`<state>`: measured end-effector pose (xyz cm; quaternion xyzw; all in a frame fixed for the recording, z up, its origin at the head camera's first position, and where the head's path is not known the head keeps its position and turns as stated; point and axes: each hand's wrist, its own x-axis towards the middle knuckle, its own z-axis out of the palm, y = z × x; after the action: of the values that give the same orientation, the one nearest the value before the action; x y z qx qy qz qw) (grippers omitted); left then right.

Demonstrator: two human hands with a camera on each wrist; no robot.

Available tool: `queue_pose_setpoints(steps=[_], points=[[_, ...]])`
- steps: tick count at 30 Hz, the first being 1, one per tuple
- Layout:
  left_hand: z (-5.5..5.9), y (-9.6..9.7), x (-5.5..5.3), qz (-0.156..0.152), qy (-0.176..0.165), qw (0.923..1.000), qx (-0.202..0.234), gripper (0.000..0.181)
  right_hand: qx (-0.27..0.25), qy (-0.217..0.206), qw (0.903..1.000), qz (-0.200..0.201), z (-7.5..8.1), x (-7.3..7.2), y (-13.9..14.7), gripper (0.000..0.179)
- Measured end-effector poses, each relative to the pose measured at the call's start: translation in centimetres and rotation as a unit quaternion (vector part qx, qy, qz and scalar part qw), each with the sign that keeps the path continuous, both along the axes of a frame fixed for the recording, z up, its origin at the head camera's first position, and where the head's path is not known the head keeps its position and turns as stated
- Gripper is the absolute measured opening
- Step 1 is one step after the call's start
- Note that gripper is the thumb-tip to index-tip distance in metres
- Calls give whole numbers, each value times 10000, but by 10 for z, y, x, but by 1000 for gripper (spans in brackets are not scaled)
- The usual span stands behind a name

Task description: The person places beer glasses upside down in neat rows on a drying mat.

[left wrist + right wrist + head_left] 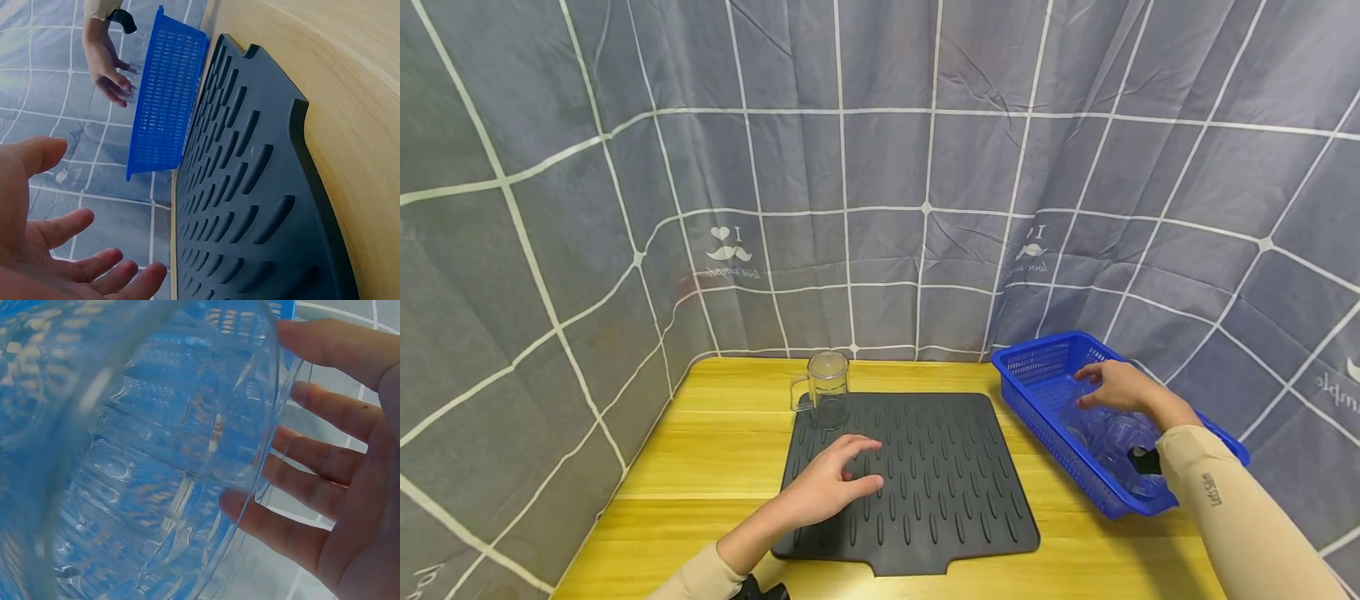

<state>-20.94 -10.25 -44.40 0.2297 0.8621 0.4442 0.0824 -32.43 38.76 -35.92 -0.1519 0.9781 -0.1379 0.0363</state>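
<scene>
Over the dark grey drying mat [917, 475], my left hand [831, 483] hovers with thumb and fingers spread, holding nothing. A clear glass mug [829, 387] stands on the mat's far left corner, its handle pointing left. On the right, my right hand [1116, 387] reaches over the blue plastic basket [1052, 437], fingers loosely bent. Clear glassware [1123, 437] lies inside, partly hidden by that arm. In the right wrist view, the fingers [331, 456] are beside the rim of a clear glass vessel [156, 469]; whether they touch it is hard to tell through the glass.
The yellow wooden table [700, 450] runs around the mat and under the basket. A grey curtain [887, 183] with white grid lines hangs close behind and along both sides. The basket's raised walls stand right of the mat.
</scene>
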Motion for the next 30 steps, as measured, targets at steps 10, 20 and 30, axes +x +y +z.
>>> queue_pose_setpoints(steps=[10, 20, 30], points=[[1, 0, 0, -9, 47, 10000, -7, 57, -259, 305, 9992, -99, 7, -1, 3, 54], [0, 1, 0, 15, 38, 10000, -27, 58, -409, 637, 9970, -154, 20, 5, 4, 54], [1, 3, 1, 9, 34, 10000, 10, 59, -693, 658, 9949, -316, 31, 12, 7, 56]])
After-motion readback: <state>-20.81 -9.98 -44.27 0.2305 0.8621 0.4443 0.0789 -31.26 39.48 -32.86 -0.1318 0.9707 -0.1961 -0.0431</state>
